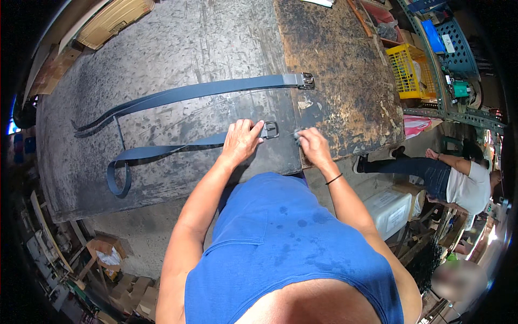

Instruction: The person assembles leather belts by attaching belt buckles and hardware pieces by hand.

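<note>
Two flat blue-grey belts with metal buckles point(308, 81): the left hand's fingers point(257, 129) grip the near belt point(162, 152) behind its buckle; the far belt point(216, 88) lies beyond them. The right hand's fingers point(309, 134) are pinched together, contents unclear.

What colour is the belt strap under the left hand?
Dark blue-grey; the belt strap shows best in the head view.

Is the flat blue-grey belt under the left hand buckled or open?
Open: the belt has nothing threaded through its square dark metal buckle.

On the table point(216, 48) — far belt point(205, 89) behind near belt point(152, 152).
</note>
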Motion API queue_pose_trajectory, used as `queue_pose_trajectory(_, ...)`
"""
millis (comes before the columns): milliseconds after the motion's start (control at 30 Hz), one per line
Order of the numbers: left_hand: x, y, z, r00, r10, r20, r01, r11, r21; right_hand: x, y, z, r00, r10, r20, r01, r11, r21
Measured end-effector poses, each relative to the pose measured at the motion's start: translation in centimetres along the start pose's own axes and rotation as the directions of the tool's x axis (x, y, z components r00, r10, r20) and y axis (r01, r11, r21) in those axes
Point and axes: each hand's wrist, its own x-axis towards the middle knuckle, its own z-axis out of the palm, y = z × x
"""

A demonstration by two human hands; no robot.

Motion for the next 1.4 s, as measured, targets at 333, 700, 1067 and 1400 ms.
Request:
queue_pose_trajectory(333,2.8,-2.2,0.1,0.994,-0.094,-0.061,0.098,0.993,0.065,3.3,-0.8,-1.7,0.983,0.022,-0.182,-0.010,0.998,0.066)
queue_pose_trajectory(700,1.8,-1.4,2.4,0.967,-0.094,-0.237,0.140,0.973,0.182,9.6,-5.7,6.3,0.927,-0.371,-0.058,0.357,0.919,-0.169)
queue_pose_trajectory(1067,1.6,-1.3,2.2,0.955,-0.168,-0.246,0.191,0.979,0.074,11.9,-5.3,6.1,0.947,-0.320,0.017,0.320,0.942,-0.103)
queue_pose_trajectory(1400,1.7,-1.4,2.3,0.953,-0.244,-0.182,0.254,0.967,0.034,11.8,1.8,1.0,0.941,-0.337,-0.012,0.320,0.904,-0.284)
